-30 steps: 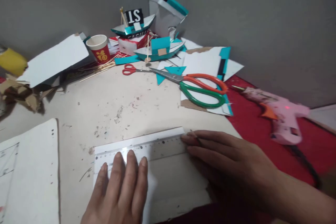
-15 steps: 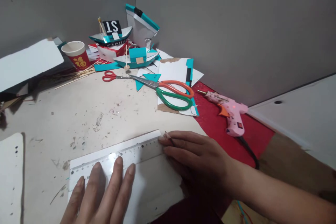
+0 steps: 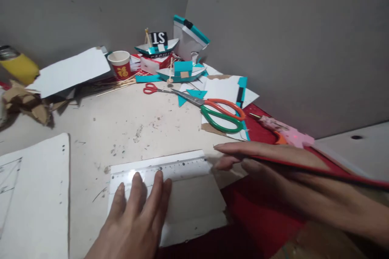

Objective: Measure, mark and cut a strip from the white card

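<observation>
My left hand (image 3: 136,214) lies with its fingers spread on a clear ruler (image 3: 173,168), pressing it against a piece of white card (image 3: 191,204). The ruler runs close along the card's far edge, and a narrow white strip shows beyond it. Just right of the card, my right hand (image 3: 273,170) is raised and closed on a slim red and black pencil (image 3: 340,175). The pencil's long shaft points back toward the lower right. Its tip is near my fingertips, apart from the card, and is hard to make out.
Large scissors (image 3: 223,115) with orange and green handles lie on card pieces. Beyond are small red scissors (image 3: 150,88), paper boats (image 3: 182,72), a paper cup (image 3: 120,64) and thin sticks (image 3: 121,85). A pink glue gun (image 3: 285,129) rests at right, a marked sheet (image 3: 39,186) at left.
The view has swung left. My right hand has lifted away from the ruler's right end, and the pencil shaft now shows. My left hand stays on the ruler.
</observation>
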Demonstrator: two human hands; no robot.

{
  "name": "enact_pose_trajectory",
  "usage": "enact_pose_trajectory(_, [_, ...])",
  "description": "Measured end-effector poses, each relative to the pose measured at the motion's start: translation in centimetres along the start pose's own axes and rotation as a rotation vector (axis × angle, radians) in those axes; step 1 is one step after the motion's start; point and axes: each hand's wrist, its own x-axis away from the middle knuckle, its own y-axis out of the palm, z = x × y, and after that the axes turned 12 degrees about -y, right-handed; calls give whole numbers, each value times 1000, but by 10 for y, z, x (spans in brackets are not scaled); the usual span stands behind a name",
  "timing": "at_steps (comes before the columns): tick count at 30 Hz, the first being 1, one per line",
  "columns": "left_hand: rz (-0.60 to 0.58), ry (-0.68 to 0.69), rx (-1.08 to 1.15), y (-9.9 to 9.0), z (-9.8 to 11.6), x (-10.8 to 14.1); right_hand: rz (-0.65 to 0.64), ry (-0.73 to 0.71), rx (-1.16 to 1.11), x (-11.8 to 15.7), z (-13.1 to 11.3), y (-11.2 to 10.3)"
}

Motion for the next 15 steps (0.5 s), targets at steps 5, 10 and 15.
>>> enact_pose_trajectory(5, [44,-17,21,4,2,2,0,-24,-414,-55,-23,24])
enact_pose_trajectory(10, [138,-64,11,14,10,2,-257,153,-893,-104,-40,79])
enact_pose_trajectory(15, [176,-103,39,19,16,2,-331,169,-1013,-126,-43,116])
